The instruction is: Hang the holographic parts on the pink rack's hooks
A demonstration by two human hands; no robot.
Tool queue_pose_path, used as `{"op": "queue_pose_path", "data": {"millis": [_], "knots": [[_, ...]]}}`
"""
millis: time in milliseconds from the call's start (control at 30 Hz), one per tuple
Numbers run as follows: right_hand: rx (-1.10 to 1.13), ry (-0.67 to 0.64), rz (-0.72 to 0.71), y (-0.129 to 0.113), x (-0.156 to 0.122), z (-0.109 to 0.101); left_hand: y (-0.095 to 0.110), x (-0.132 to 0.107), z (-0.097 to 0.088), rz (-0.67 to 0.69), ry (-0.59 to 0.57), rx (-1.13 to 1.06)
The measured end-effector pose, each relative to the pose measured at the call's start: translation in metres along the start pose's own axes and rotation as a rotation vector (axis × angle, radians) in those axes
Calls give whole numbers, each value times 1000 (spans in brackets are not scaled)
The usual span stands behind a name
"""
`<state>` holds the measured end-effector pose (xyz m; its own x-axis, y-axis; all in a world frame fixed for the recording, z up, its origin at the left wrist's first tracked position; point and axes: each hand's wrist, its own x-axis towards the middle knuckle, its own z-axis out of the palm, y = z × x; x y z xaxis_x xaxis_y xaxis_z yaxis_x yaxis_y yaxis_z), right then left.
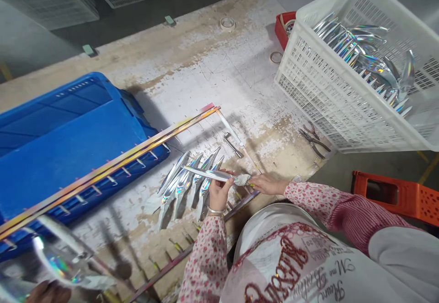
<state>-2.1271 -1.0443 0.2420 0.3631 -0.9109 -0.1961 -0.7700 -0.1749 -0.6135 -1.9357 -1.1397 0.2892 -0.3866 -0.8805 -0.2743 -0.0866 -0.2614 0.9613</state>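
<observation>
My left hand [219, 193], with a bangle on the wrist, is closed on a long silvery holographic blade-shaped piece [202, 173] held level over the table. My right hand [269, 185] pinches the same piece at its wrapped, crumpled right end [242, 180]. Just left of my hands, several similar holographic pieces [185, 184] lie side by side on a pinned strip [178, 252] at the table's near edge. A long iridescent bar with small hooks [113, 165] runs diagonally across the table.
A blue crate [68, 147] sits at the left. At the right, a white slotted basket [329, 92] holds several holographic pieces. Pliers [313, 140], an L-shaped wrench [233, 145] and tape rolls [227, 23] lie on the worn table. An orange stool [394, 195] stands lower right. Another person's hand [48, 291] holds a shiny piece at bottom left.
</observation>
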Motion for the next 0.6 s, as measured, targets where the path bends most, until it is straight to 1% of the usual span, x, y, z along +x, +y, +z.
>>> {"op": "queue_pose_path", "data": {"millis": [67,167,233,267,333,367,400,433,467,500,533,567,600], "knots": [[10,-9,29,-1,0,-1,2,5,1,-24,-6,1],[21,-9,69,-5,-2,1,-3,10,2,-60,17,-22],[1,-18,95,-8,-5,-2,-9,14,3,-55,38,-54],[-18,-34,108,-10,-5,-7,-12,16,4,-35,43,-67],[-51,-108,109,-14,-2,-28,-16,21,8,25,37,-74],[-51,-144,98,-15,3,-44,-18,23,11,54,36,-62],[-45,-151,91,-16,11,-64,-18,26,16,81,48,-34],[-25,-120,93,-16,22,-86,-18,29,21,107,72,6],[-19,16,121,-16,37,-109,-18,32,27,132,107,51],[-27,204,168,-15,55,-132,-17,35,33,159,148,97],[-48,402,182,-13,75,-154,-16,38,40,189,185,140],[-81,534,148,-11,95,-172,-14,41,46,218,212,174],[-120,596,108,-8,114,-187,-13,44,52,242,229,196]]}}
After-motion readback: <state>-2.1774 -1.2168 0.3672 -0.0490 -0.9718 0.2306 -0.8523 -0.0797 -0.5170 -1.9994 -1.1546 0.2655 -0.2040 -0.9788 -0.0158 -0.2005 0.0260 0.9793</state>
